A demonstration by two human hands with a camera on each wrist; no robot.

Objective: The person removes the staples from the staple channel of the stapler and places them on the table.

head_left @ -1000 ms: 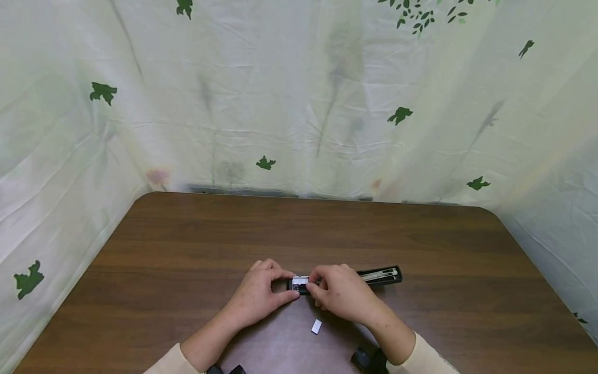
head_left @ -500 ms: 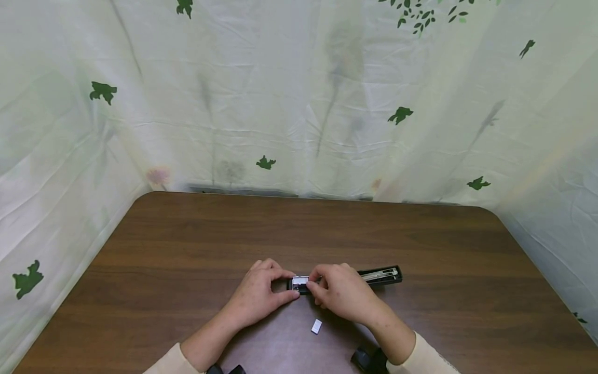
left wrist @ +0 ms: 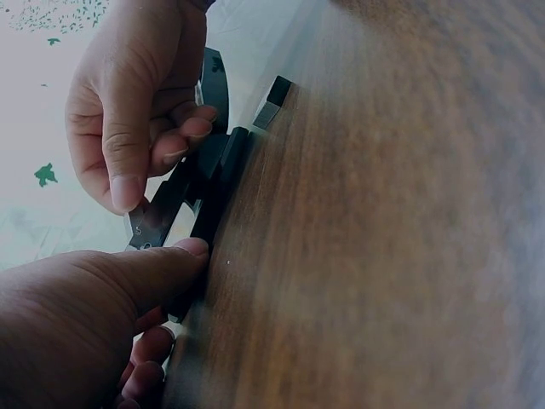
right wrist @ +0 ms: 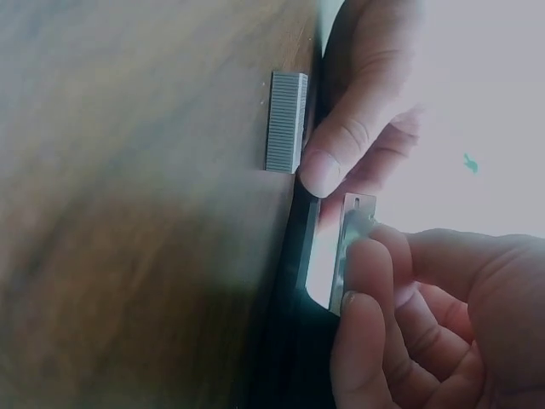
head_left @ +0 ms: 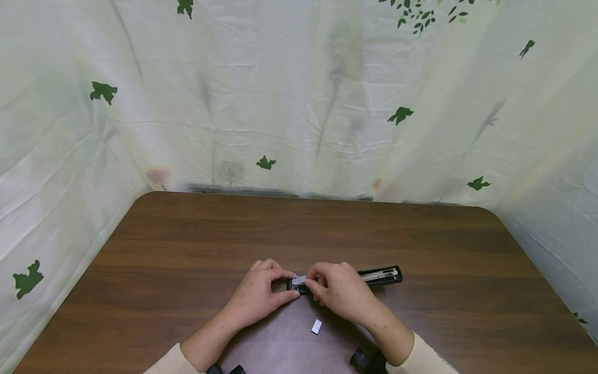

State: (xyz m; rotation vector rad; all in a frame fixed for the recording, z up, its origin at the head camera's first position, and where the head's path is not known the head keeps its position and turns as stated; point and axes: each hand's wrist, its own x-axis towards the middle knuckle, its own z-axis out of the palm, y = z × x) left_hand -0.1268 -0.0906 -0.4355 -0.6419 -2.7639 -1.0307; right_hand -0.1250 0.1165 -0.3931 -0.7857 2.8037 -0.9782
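A black stapler (head_left: 380,275) lies opened out on the table, its silver channel showing in the right arm. My left hand (head_left: 254,296) grips the stapler's left end between thumb and index finger. With thumb and fingertips, my right hand (head_left: 343,291) pinches the stapler's metal magazine (right wrist: 357,205), which stands tilted above the black base in the right wrist view. Those fingers hide part of the magazine and the hinge area. Nearer the person, a short strip of staples (head_left: 316,326) rests on the table, apart from both hands.
The brown wooden table (head_left: 210,234) spreads around the hands. A pale curtain (head_left: 289,104) with green leaf prints hangs along its back and sides. Black wrist devices (head_left: 369,359) sit at the cuffs, close to the tabletop.
The right fingertips have shifted very slightly, and the silver magazine between them now looks more tilted. The left hand and the staple strip have stayed put.
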